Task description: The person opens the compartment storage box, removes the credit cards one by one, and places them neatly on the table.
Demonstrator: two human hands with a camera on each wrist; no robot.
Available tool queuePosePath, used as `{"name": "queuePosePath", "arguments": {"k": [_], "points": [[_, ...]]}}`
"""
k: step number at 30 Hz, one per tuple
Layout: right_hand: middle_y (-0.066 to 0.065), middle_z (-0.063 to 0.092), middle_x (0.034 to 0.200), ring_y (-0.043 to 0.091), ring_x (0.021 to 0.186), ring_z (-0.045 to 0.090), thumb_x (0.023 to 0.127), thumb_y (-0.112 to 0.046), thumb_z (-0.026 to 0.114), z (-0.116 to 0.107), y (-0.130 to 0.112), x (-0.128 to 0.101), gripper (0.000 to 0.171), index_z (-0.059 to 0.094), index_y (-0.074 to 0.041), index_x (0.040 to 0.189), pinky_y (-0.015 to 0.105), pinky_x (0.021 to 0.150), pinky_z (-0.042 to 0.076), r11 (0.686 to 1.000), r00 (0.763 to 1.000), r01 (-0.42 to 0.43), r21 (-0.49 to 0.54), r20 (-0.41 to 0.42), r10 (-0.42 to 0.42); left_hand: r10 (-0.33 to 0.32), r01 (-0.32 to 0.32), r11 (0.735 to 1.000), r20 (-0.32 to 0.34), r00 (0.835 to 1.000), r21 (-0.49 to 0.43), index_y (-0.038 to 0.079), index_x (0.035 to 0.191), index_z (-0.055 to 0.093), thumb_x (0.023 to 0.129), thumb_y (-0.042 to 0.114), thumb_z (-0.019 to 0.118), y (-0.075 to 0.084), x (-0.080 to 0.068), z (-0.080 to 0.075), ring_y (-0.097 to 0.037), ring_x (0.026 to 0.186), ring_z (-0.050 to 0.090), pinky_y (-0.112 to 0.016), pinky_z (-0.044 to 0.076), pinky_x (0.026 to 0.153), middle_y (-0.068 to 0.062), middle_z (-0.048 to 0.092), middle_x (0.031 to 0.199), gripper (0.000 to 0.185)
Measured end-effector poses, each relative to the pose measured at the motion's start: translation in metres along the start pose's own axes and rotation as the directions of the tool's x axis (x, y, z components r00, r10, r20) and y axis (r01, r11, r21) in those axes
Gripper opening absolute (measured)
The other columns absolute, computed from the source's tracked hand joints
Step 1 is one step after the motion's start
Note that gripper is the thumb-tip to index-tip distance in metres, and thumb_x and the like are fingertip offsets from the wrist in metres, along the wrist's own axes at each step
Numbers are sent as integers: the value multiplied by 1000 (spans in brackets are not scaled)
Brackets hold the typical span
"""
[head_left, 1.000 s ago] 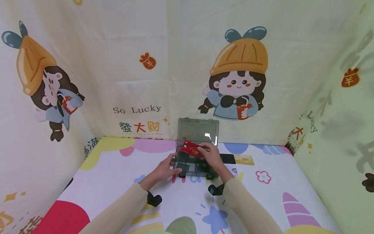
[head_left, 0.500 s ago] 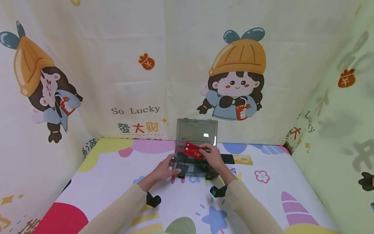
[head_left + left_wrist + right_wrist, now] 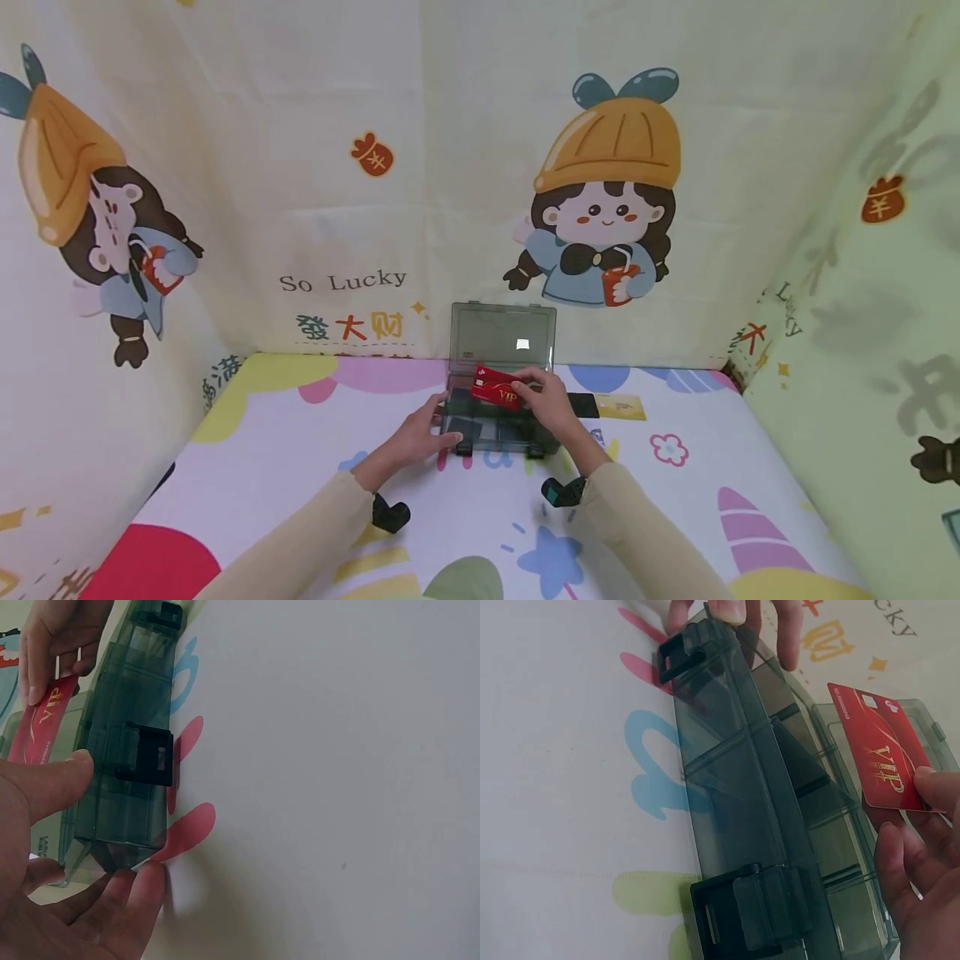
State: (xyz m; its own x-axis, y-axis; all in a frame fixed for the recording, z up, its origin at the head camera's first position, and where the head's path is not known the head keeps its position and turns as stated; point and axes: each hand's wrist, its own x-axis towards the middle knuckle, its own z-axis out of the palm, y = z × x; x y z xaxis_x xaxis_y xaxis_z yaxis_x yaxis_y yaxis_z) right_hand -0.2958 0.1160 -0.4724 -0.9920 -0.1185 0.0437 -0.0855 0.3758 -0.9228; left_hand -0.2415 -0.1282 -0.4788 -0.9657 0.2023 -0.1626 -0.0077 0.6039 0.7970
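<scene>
A red card (image 3: 493,388) with gold "VIP" lettering is held tilted above the smoky see-through divided box (image 3: 498,447). My right hand (image 3: 547,404) pinches the card at its right end between thumb and fingers. In the right wrist view, the card (image 3: 881,746) is apart from the compartments below it. With its thumb over the front edge and its fingers against the end wall, my left hand (image 3: 416,433) grips the left end of the box. The lid (image 3: 487,329) stands upright at the back. A dark flat piece (image 3: 799,754) lies in one compartment.
To the right of the box, a black card (image 3: 583,406) and a gold card (image 3: 621,407) lie side by side on the patterned cloth (image 3: 667,500). A printed cloth wall (image 3: 465,225) rises close behind the lid. Each wrist carries a black device (image 3: 390,512).
The red card has moved slightly right relative to the box, and its face has turned more toward the head camera. The left hand keeps its hold on the box. The head view has shifted a little.
</scene>
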Motion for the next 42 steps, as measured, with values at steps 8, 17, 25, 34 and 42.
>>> {"name": "queuePosePath", "arguments": {"k": [8,17,25,34,42], "points": [[14,64,121,27,99,66,93,-18,64,-9,0,-3,24,67,-10,116,31,73,60,999,1000,-15,-34,-16,15,23,-23,1000,-4,1000,-4,10,149,30,86,25,74,0,1,2,-33,123,52,-53,48,100,-17,52,136,79],[12,63,120,28,102,65,95,-20,62,-20,0,-8,25,66,-12,117,31,75,59,999,1000,-30,-39,-10,30,8,-8,1000,-9,1000,7,12,149,31,85,26,74,4,3,5,-32,124,51,-52,49,99,-16,53,135,79],[11,62,121,27,101,64,94,-21,63,-29,2,-13,25,66,-14,118,30,76,59,999,999,-35,-35,-11,35,-3,3,1000,-12,1000,4,11,150,30,86,25,74,5,1,5,-32,123,51,-53,48,100,-17,52,135,78],[15,62,120,28,101,64,95,-18,62,-35,2,-19,25,66,-10,118,27,73,58,999,999,-42,-26,-29,41,-11,11,1000,-18,1000,-4,12,149,30,86,25,74,2,0,3,-33,126,51,-54,46,102,-15,52,136,78],[14,62,123,29,103,63,94,-18,63,-38,5,-23,25,66,-10,117,28,74,58,998,997,-57,-22,-47,56,-7,7,1000,-21,1000,4,11,149,30,86,23,74,1,-1,0,-35,126,51,-56,45,102,-16,51,137,78]]}}
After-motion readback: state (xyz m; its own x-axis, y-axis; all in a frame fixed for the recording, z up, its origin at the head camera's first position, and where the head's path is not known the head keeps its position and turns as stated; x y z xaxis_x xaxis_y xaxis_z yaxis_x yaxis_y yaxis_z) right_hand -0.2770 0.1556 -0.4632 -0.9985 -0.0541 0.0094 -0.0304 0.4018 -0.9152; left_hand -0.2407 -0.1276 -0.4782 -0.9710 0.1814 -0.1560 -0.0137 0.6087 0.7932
